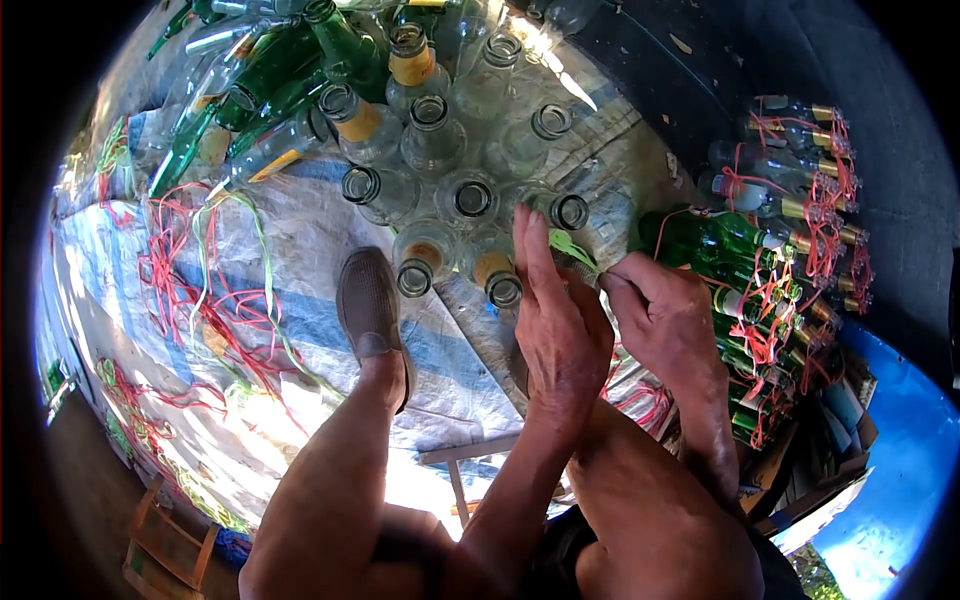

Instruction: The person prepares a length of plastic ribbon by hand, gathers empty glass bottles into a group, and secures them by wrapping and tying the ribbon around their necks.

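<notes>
A cluster of upright clear glass bottles [430, 150] stands on the sheet in front of me, several with yellow-orange neck labels. My left hand [560, 320] lies against the right side of the cluster, fingers stretched forward beside a bottle neck [570, 211]. My right hand [662, 305] is just to the right, its thumb and fingers pinched on the end of a green plastic strip [572, 250]. That strip runs toward the bottles behind my left fingers. The strip's far part is hidden by my left hand and the glass.
Green and clear bottles [280, 80] lie at the upper left. Red and green strings [215, 290] are scattered on the left of the sheet [440, 370]. Tied bottles with red strings [740, 260] lie at the right, near a blue surface [900, 440]. My shoe [368, 300] is below the cluster.
</notes>
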Action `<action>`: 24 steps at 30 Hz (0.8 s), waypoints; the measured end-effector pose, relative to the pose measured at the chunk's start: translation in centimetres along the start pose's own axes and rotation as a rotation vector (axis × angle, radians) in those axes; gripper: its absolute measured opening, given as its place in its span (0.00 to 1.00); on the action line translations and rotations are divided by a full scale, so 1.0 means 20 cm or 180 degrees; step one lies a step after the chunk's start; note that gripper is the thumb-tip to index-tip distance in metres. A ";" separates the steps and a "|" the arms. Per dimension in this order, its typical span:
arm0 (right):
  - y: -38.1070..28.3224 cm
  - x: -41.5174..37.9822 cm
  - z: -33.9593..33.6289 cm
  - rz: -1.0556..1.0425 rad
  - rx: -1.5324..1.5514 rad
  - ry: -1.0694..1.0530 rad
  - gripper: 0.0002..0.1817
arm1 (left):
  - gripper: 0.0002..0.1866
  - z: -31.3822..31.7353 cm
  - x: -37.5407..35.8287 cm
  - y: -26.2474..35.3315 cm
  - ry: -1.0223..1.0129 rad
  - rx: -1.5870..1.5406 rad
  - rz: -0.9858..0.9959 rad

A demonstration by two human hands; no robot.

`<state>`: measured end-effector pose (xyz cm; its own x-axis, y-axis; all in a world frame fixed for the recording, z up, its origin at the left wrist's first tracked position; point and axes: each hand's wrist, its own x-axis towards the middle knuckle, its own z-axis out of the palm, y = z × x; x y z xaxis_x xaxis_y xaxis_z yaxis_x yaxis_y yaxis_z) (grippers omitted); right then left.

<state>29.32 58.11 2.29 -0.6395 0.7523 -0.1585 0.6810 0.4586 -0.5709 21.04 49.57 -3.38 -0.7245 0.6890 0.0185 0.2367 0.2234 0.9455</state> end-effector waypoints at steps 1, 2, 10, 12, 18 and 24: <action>-0.01 0.00 -0.01 -0.0027 -0.0022 -0.0011 0.02 | 0.39 0.00 0.00 -0.01 0.0001 0.0027 0.0026; -0.02 0.01 -0.01 -0.0056 -0.0044 -0.0025 0.03 | 0.43 0.01 0.00 -0.02 0.0036 0.0079 0.0093; -0.11 0.08 -0.08 -0.0325 -0.0064 -0.0101 0.03 | 0.50 0.03 0.03 -0.01 0.0084 -0.0059 -0.0156; -0.13 0.10 -0.10 -0.0367 -0.0130 -0.0129 0.03 | 0.50 0.04 0.03 -0.01 0.0095 -0.0089 -0.0226; -0.22 0.16 -0.14 -0.0682 -0.0342 -0.0261 0.03 | 0.49 0.05 0.04 0.00 0.0106 -0.0060 -0.0363; -0.30 0.25 -0.17 -0.1054 -0.0698 -0.0392 0.07 | 0.49 0.04 0.07 0.02 0.0062 -0.0034 -0.0306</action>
<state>23.25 60.69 7.70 -0.8655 0.4912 -0.0979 0.4828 0.7662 -0.4241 20.56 51.15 -3.15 -0.7559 0.6513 -0.0663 0.1585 0.2804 0.9467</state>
